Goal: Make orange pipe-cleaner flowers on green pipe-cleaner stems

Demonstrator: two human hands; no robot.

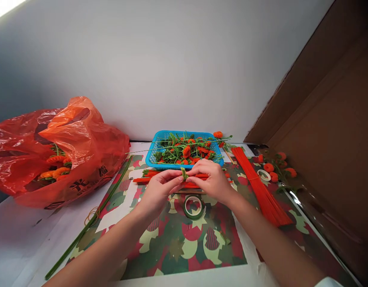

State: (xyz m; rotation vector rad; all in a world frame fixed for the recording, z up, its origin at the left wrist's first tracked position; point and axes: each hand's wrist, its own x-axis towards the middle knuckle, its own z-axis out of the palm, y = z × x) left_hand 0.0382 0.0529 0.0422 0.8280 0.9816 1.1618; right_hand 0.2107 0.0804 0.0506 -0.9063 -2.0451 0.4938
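Between the fingertips of both hands is a short, folded green pipe cleaner piece. My left hand pinches it from the left with thumb and forefinger. From the other side my right hand closes its thumb and fingers on it. Just beyond the hands stands a blue plastic basket of orange and green pipe cleaner flowers. Orange and green pipe cleaners lie crosswise in front of the basket, partly hidden by my hands. A roll of green tape rests below them on the patterned mat.
At the left sits an orange plastic bag with orange flowers inside. Long green stems lie by the mat's left edge. A bundle of orange pipe cleaners, another tape roll and a cardboard sheet are at the right.
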